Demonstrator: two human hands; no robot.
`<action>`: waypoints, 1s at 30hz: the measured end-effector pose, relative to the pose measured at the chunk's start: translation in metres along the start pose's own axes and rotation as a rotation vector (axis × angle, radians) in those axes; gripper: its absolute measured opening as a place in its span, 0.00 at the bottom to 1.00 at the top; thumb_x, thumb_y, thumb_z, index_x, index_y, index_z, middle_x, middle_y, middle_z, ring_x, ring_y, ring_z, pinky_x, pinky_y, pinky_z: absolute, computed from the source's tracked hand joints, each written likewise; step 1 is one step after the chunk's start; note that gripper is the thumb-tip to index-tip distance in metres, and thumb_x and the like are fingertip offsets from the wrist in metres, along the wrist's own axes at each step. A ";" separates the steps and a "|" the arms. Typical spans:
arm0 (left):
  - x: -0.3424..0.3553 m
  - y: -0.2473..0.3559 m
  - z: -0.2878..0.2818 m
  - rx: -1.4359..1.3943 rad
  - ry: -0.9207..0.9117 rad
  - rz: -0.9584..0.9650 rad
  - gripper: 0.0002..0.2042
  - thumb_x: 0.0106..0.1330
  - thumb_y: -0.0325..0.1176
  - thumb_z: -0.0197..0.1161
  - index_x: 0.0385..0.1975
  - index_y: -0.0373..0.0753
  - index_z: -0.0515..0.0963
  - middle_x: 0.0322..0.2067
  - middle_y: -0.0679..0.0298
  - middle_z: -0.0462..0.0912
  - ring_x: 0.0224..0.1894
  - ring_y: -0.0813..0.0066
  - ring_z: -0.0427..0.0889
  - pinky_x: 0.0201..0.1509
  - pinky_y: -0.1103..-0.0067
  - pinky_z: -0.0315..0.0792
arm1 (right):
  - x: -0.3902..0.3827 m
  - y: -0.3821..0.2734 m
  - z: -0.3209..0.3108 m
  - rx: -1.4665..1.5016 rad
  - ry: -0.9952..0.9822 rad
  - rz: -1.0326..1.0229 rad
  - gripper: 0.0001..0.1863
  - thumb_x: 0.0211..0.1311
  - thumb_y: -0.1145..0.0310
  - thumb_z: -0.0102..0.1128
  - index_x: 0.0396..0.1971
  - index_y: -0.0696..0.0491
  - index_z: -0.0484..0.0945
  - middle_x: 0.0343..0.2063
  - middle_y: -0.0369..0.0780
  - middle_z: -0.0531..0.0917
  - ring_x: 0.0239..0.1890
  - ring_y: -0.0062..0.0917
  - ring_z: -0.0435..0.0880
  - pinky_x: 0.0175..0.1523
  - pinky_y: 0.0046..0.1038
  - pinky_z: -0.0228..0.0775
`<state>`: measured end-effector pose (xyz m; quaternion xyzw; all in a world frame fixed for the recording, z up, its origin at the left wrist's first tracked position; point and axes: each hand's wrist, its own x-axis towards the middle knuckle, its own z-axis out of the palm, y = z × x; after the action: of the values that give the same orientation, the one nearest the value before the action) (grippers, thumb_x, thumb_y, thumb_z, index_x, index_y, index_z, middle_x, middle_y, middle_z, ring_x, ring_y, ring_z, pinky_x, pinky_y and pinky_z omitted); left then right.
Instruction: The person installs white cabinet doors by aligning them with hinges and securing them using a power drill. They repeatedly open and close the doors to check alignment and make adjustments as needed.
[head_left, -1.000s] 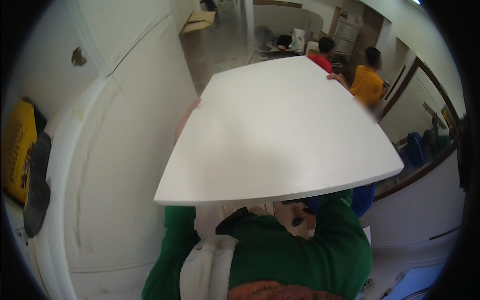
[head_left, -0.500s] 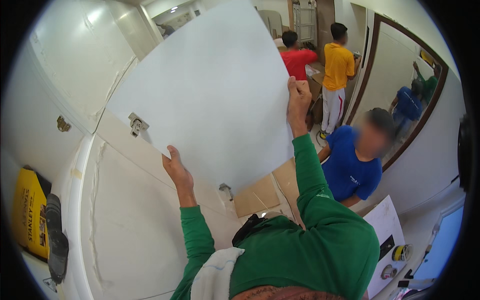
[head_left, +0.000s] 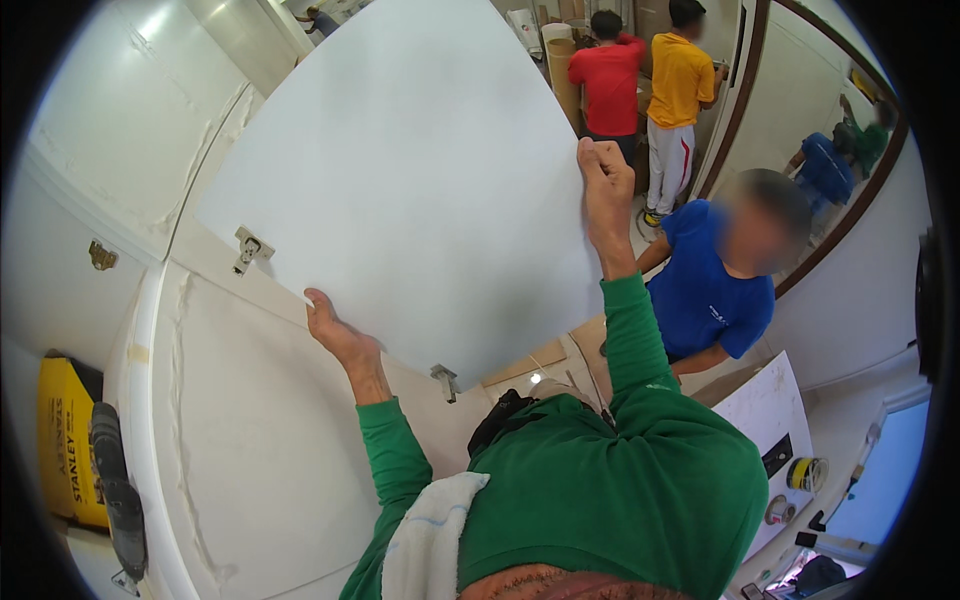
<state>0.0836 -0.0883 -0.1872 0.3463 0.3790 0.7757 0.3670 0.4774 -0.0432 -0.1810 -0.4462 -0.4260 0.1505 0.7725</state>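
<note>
A large white cabinet door (head_left: pixel 410 190) is held up in front of me, tilted. Two metal cup hinges sit along its lower left edge: one hinge (head_left: pixel 250 250) towards the left corner, another hinge (head_left: pixel 444 382) near the bottom corner. My left hand (head_left: pixel 342 335) grips that edge between the hinges, thumb on the face and fingers behind the panel. On the opposite edge, my right hand (head_left: pixel 608 185) is closed around the border. A metal hinge plate (head_left: pixel 102 255) is fixed to the white cabinet side (head_left: pixel 60 210) at the left.
A person in a blue shirt (head_left: pixel 712 285) stands close on the right. Further back are people in red (head_left: pixel 608 90) and yellow shirts (head_left: pixel 680 80). A yellow-black tool box (head_left: pixel 70 430) and dark power tool (head_left: pixel 118 485) lie lower left. A white board (head_left: pixel 765 400) holds tape rolls (head_left: pixel 800 473).
The door has shifted a little to the left in view, with both hands still on it. The person in red has raised an arm, and the person in blue sits slightly further right.
</note>
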 end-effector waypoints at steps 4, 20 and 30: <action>-0.001 0.003 -0.008 -0.038 0.020 -0.078 0.24 0.88 0.45 0.54 0.66 0.26 0.73 0.62 0.51 0.80 0.62 0.59 0.80 0.68 0.64 0.78 | 0.006 -0.001 -0.013 -0.009 -0.251 0.025 0.18 0.82 0.58 0.67 0.48 0.62 0.86 0.43 0.36 0.83 0.43 0.20 0.77 0.52 0.25 0.69; 0.061 0.143 0.124 0.445 0.020 0.787 0.30 0.79 0.54 0.69 0.62 0.32 0.72 0.35 0.56 0.87 0.38 0.66 0.87 0.43 0.70 0.79 | 0.022 -0.001 -0.009 0.502 -0.129 0.129 0.21 0.85 0.62 0.63 0.65 0.62 0.79 0.54 0.43 0.88 0.54 0.27 0.85 0.63 0.30 0.77; 0.097 0.268 0.198 0.199 0.080 1.025 0.22 0.88 0.49 0.55 0.42 0.32 0.79 0.35 0.60 0.85 0.38 0.78 0.77 0.46 0.79 0.73 | 0.083 -0.102 0.029 0.597 -0.226 -0.053 0.32 0.84 0.55 0.64 0.74 0.63 0.72 0.62 0.48 0.84 0.60 0.32 0.84 0.69 0.33 0.76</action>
<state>0.1155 -0.0605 0.1572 0.4908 0.2464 0.8286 -0.1092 0.4885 -0.0329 -0.0479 -0.1691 -0.4577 0.2973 0.8207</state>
